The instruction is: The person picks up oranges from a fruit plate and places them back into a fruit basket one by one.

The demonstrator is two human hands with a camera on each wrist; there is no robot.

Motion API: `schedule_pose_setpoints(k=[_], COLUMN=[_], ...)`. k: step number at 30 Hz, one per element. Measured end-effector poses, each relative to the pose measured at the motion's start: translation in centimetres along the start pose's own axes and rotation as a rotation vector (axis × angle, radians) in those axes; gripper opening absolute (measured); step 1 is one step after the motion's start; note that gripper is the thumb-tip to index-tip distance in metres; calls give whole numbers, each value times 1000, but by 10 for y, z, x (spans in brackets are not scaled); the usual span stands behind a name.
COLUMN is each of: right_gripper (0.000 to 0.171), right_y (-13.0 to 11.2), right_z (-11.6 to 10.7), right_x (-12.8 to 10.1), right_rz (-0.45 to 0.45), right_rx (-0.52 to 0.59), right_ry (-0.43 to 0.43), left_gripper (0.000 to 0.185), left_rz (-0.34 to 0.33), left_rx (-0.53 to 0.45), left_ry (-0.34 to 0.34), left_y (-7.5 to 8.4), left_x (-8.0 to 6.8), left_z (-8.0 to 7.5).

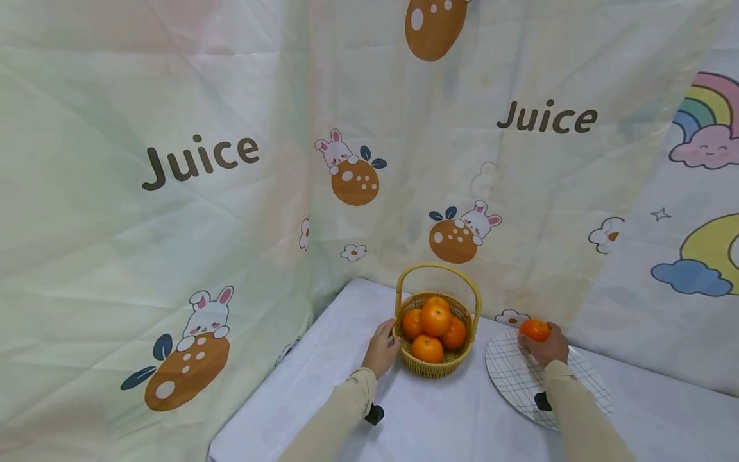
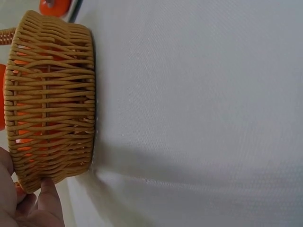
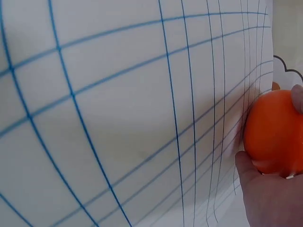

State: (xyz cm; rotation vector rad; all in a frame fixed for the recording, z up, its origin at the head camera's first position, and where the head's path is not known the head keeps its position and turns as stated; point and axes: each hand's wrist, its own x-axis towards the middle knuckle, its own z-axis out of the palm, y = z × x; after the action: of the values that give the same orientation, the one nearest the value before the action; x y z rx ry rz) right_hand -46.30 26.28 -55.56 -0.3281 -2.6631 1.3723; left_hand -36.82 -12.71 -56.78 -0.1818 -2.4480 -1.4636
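A wicker basket with a tall handle stands on the white table, with several oranges piled inside. My left hand grips the left side of its rim; the left wrist view shows fingers against the woven wall of the basket. To the right, my right hand holds one orange over the far part of a round white plate with a grid pattern. In the right wrist view, thumb and fingers clasp that orange close to the plate's surface.
The white-covered table meets printed cloth curtains at the left and back. The basket's handle arches above the fruit. The plate lies to the right of the basket, near the back edge.
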Motion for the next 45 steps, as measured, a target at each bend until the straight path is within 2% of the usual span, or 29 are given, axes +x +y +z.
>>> schedule_pose_setpoints(k=[9,16,26,34,40,45], right_gripper=[89,87,92,95,94,92], right_y=[4,-2,-20,-25,-35,-48], right_z=[-19,-22,-29,-35,-32,-25], right_x=[-6,-20,-56,-89,-111,-120], right_rz=[-30,-146,-182,-251,-296,-344], right_rx=[-9,-28,-15,-20,-34,-20], right_ry=[-54,-88,-157,-197,-202,-215], left_gripper=[50,50,50,50,50,50], left_rz=[37,27,25,25,26,25], left_rx=[14,2,-22,-37,-23,-26], left_ry=[9,18,15,16,26,30], left_y=[3,2,4,4,2,2], left_x=[1,-1,-2,-3,-3,-3], left_z=[1,0,-3,-2,1,-1])
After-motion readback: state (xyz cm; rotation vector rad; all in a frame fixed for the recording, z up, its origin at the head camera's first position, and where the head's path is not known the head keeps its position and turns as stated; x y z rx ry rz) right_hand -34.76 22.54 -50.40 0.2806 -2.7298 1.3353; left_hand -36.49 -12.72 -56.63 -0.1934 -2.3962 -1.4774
